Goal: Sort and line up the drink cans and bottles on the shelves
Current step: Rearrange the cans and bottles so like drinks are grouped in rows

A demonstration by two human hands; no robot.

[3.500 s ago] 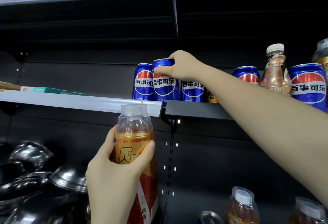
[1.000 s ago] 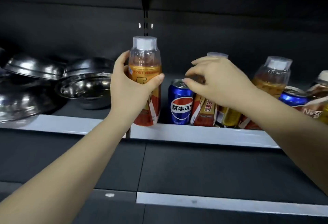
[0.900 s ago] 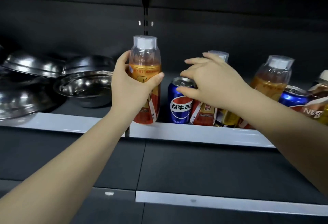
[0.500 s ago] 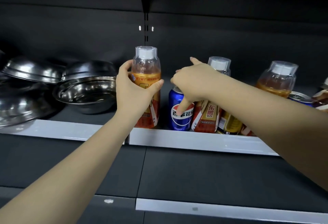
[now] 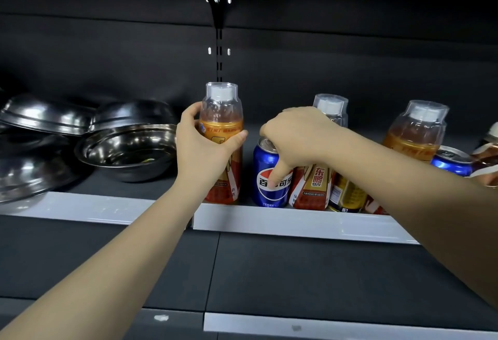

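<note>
While the left hand [image 5: 204,151] wraps the upright orange clear-capped plastic bottle [image 5: 221,145] standing at the shelf's white front rail [image 5: 269,219], the right hand [image 5: 296,135] clasps the blue cola can [image 5: 265,178] beside it from above. Sorting seems underway; next, the can likely needs lifting clear without toppling the leaning orange bottle [image 5: 314,183] touching it.

My left hand [image 5: 204,148] was wrapped round an orange drink bottle [image 5: 222,135] that stood upright at the front of the shelf [image 5: 269,221]. My right hand [image 5: 299,135] gripped the blue Pepsi can [image 5: 265,186] from above, thumb down its front. Just right of the can stood a second bottle [image 5: 314,183] with a red and gold label, then a gold can [image 5: 346,197]. Farther right were a third bottle [image 5: 415,135] and another blue can [image 5: 451,163]. Steel bowls [image 5: 126,151] lay on the left.
</note>
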